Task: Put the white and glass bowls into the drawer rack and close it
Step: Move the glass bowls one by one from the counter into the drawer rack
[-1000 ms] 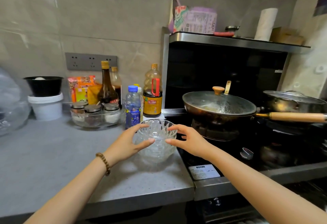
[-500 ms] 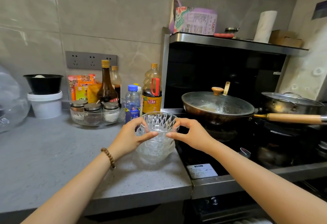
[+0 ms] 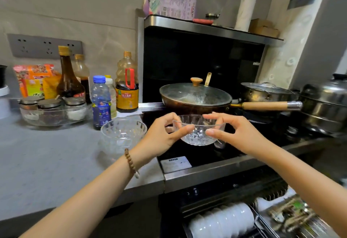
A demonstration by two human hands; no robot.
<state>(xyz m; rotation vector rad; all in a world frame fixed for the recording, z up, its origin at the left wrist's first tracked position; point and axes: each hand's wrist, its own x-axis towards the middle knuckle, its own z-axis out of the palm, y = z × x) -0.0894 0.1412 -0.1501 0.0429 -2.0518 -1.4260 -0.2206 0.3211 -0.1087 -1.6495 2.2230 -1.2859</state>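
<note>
A cut-glass bowl (image 3: 199, 132) hangs in the air over the front of the black stove top, held by both hands. My left hand (image 3: 165, 134) pinches its left rim and my right hand (image 3: 231, 132) pinches its right rim. A stack of the same glass bowls (image 3: 123, 136) stays on the grey counter to the left. Below the stove the drawer rack (image 3: 266, 224) stands pulled out, with a row of white bowls (image 3: 223, 220) set on edge in it.
A lidded wok (image 3: 195, 96) with a wooden handle, a steel pot (image 3: 262, 91) and a steamer (image 3: 324, 104) crowd the stove. Bottles (image 3: 126, 85) and a tray of spice jars (image 3: 52, 108) stand at the back of the counter. Utensils lie at the rack's right.
Both hands lifted the top glass bowl off the stack and carried it right, over the stove. The view swung down and right, and the open drawer rack came into sight.
</note>
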